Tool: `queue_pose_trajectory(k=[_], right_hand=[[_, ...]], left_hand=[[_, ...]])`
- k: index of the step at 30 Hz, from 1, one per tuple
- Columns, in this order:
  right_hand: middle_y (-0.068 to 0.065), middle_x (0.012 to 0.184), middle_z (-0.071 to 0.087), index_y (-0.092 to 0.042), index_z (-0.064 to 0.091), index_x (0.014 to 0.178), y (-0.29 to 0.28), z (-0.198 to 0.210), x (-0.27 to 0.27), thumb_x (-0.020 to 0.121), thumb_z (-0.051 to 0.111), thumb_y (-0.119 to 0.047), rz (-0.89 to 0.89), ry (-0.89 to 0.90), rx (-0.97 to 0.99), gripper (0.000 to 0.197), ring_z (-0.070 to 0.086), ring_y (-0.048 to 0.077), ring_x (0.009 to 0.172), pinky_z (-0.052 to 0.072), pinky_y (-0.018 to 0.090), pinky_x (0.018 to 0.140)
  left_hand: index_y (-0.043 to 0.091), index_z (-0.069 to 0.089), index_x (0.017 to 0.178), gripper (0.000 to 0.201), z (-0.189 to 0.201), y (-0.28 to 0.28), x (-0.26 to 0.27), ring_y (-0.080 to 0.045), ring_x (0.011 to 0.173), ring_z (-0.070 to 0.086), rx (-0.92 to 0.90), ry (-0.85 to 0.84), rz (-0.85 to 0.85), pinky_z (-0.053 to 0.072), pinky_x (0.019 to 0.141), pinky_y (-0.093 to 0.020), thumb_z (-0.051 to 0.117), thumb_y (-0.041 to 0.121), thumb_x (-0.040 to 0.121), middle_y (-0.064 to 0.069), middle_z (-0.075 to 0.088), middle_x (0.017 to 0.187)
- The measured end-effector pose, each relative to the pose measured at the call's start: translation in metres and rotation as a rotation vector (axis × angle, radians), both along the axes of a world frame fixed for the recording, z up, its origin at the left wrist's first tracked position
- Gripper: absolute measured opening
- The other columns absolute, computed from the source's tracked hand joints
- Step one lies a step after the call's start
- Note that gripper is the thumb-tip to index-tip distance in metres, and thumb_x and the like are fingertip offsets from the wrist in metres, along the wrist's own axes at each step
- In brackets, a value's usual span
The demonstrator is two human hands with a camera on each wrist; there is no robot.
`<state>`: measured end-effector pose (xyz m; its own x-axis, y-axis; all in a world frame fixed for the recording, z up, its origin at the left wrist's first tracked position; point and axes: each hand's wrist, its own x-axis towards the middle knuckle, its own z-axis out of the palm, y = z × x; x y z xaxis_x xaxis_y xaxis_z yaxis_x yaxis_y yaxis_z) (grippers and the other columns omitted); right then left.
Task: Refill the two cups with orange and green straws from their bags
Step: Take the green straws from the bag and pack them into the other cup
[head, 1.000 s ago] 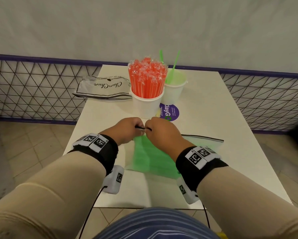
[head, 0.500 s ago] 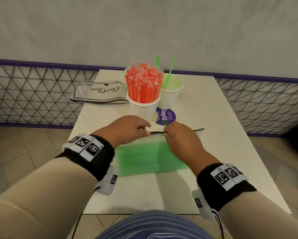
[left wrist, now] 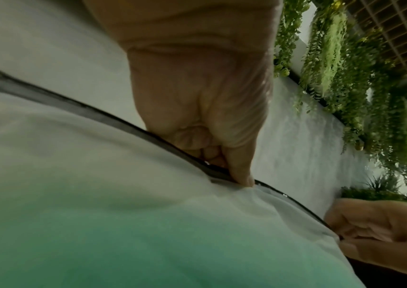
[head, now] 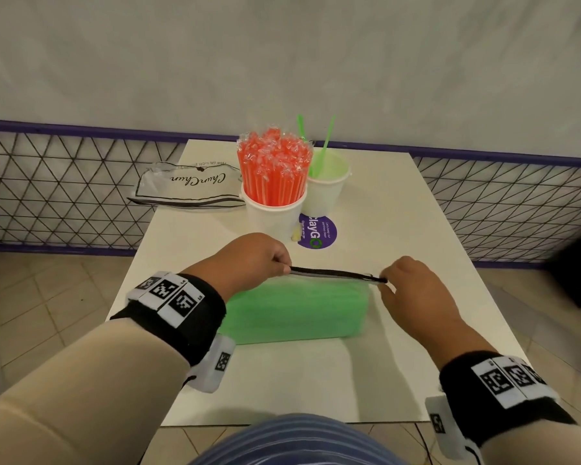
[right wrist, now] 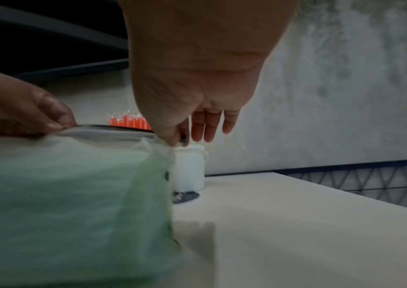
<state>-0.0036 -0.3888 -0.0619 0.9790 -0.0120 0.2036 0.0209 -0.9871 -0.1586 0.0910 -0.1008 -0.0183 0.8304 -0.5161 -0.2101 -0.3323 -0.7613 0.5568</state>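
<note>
A clear zip bag full of green straws [head: 296,313] lies on the white table [head: 400,263] in front of me. My left hand [head: 275,263] pinches the left end of its black zip strip [head: 336,274]. My right hand [head: 391,283] pinches the strip's right end, other fingers loose. The left wrist view shows my left hand [left wrist: 236,175] gripping the strip; the right wrist view shows my right hand [right wrist: 177,139] at the bag's corner. Behind stand a white cup packed with orange straws [head: 274,176] and a white cup [head: 327,189] holding two green straws [head: 326,142].
An empty clear bag with black script [head: 188,186] lies flat at the back left. A purple round sticker [head: 316,231] sits on the table before the cups. A purple-railed wire fence [head: 64,182] runs behind the table, and tiled floor lies on both sides.
My hands started together at the middle of the zip strip. The right hand has slid right along it to the far end while the left holds the left part.
</note>
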Motion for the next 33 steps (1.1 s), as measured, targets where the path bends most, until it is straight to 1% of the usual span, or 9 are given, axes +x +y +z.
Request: queue_pose_trajectory(k=[3,6,10,14,18,22,24,29,33], right_hand=[[0.006,0.098,0.062,-0.012,0.066,0.110,0.031,0.015,0.004,0.078,0.072,-0.029,0.187,-0.105,0.025,0.036,0.058,0.030,0.090,0.049,0.038,0.081],[0.002,0.091,0.063,-0.015,0.066,0.102,0.082,0.021,0.009,0.079,0.058,-0.041,0.422,-0.084,-0.031,0.036,0.058,0.027,0.081,0.049,0.035,0.071],[0.005,0.077,0.062,-0.012,0.065,0.096,0.112,0.009,0.014,0.071,0.077,-0.024,0.424,-0.073,-0.018,0.030,0.060,0.030,0.065,0.050,0.034,0.053],[0.001,0.073,0.061,-0.019,0.067,0.087,0.117,0.008,-0.003,0.072,0.065,-0.015,0.559,-0.033,0.029,0.015,0.060,0.026,0.062,0.047,0.031,0.047],[0.006,0.093,0.065,-0.017,0.066,0.100,0.116,0.011,-0.027,0.089,0.060,-0.034,0.806,0.536,-0.096,0.021,0.060,0.029,0.082,0.042,0.034,0.062],[0.005,0.102,0.067,-0.016,0.069,0.106,0.119,0.024,-0.005,0.094,0.055,-0.028,0.675,0.350,0.024,0.022,0.062,0.028,0.092,0.048,0.037,0.074],[0.003,0.107,0.065,-0.015,0.066,0.113,0.114,0.027,0.013,0.087,0.066,-0.032,0.594,0.218,0.017,0.031,0.061,0.026,0.099,0.049,0.039,0.081],[0.000,0.122,0.056,-0.017,0.048,0.134,0.096,0.014,0.026,0.068,0.074,-0.058,0.508,0.294,-0.133,0.082,0.048,0.022,0.115,0.029,0.031,0.100],[0.001,0.128,0.050,-0.017,0.036,0.140,0.086,0.006,0.023,0.065,0.068,-0.069,0.443,0.317,-0.231,0.097,0.043,0.023,0.118,0.025,0.033,0.106]], left_hand=[[0.024,0.071,0.091,0.005,0.003,-0.007,0.000,-0.003,0.074,0.057,-0.039,0.049,0.002,0.039,0.061,-0.018,0.071,0.027,0.087,0.013,0.065,0.082],[0.026,0.070,0.082,0.007,0.006,-0.011,0.002,-0.006,0.068,0.055,-0.066,0.121,0.013,0.040,0.061,-0.020,0.075,0.022,0.082,0.010,0.064,0.075],[0.025,0.072,0.085,0.005,0.009,-0.010,0.003,-0.010,0.077,0.059,-0.068,0.176,0.010,0.046,0.071,-0.026,0.068,0.023,0.088,0.005,0.070,0.085],[0.022,0.064,0.088,0.012,0.007,-0.007,0.007,-0.011,0.083,0.066,-0.117,0.185,0.092,0.045,0.068,-0.026,0.059,0.011,0.090,0.001,0.072,0.085],[0.022,0.057,0.080,0.027,-0.002,-0.008,0.012,-0.011,0.076,0.068,-0.127,0.178,0.159,0.041,0.058,-0.024,0.042,0.002,0.093,-0.005,0.065,0.089],[0.021,0.066,0.086,0.033,-0.010,-0.015,0.010,-0.014,0.083,0.060,-0.012,0.159,0.080,0.040,0.060,-0.022,0.044,-0.003,0.092,-0.006,0.064,0.100],[0.019,0.069,0.096,0.031,-0.011,-0.017,0.006,-0.013,0.088,0.057,0.042,0.081,0.024,0.041,0.069,-0.022,0.046,-0.002,0.092,-0.004,0.062,0.105],[0.034,0.069,0.104,0.025,-0.011,-0.005,-0.018,-0.021,0.107,0.052,0.289,-0.304,-0.185,0.040,0.094,-0.035,0.059,0.024,0.084,0.004,0.053,0.115],[0.028,0.045,0.138,0.078,-0.022,0.018,-0.034,-0.025,0.136,0.029,0.599,-0.231,-0.204,0.012,0.117,-0.053,0.073,0.054,0.070,-0.001,0.031,0.147]])
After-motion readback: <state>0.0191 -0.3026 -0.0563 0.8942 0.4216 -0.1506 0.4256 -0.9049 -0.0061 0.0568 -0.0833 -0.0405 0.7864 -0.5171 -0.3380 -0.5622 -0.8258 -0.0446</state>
